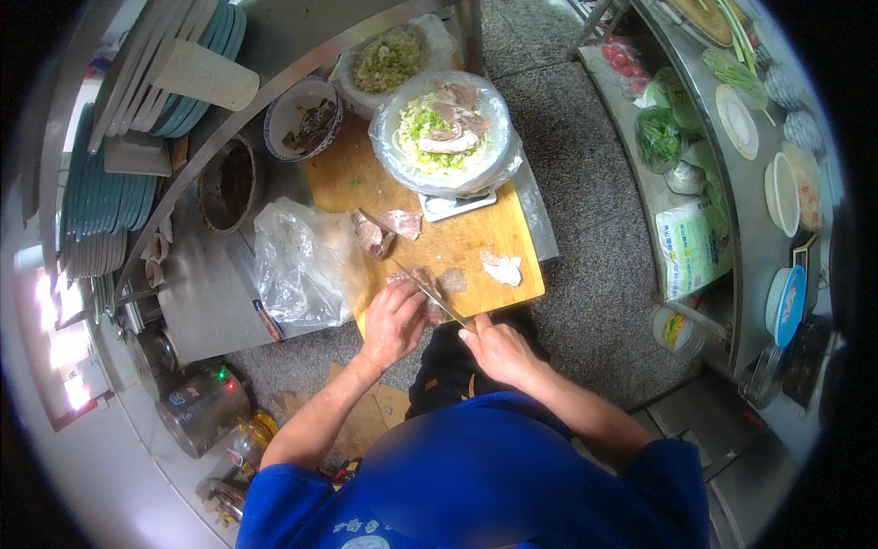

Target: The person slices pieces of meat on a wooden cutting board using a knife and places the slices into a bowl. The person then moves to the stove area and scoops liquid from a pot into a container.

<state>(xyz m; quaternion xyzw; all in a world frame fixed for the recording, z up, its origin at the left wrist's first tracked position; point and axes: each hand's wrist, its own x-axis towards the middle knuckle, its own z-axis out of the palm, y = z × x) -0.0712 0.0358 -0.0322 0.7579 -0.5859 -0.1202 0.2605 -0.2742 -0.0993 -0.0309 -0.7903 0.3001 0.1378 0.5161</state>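
On the front part of the wooden cutting board (pixel 473 250), my left hand (pixel 394 324) presses its fingertips on cooked meat (pixel 418 276), partly hidden under them. My right hand (pixel 504 350) grips the handle of a kitchen knife (pixel 439 300), whose blade lies slantwise across the meat beside my left fingers. A loose meat slice (pixel 453 280) and a pale piece (pixel 503 268) lie to the right. Two meat chunks (pixel 374 235) sit farther back. Behind them, a plastic-lined bowl (pixel 385 147) of chopped greens, pale shreds and sliced meat stands on a small white scale (pixel 458 207).
Left of the board are a clear plastic bag (pixel 302 261), another knife (pixel 267 320), a patterned bowl (pixel 269 130) and a dark-filled pot (pixel 252 182). Another lined bowl (pixel 442 44) stands behind. Stacked plates (pixel 110 199) fill the left shelf; a steel rack (pixel 724 206) with bagged vegetables stands right.
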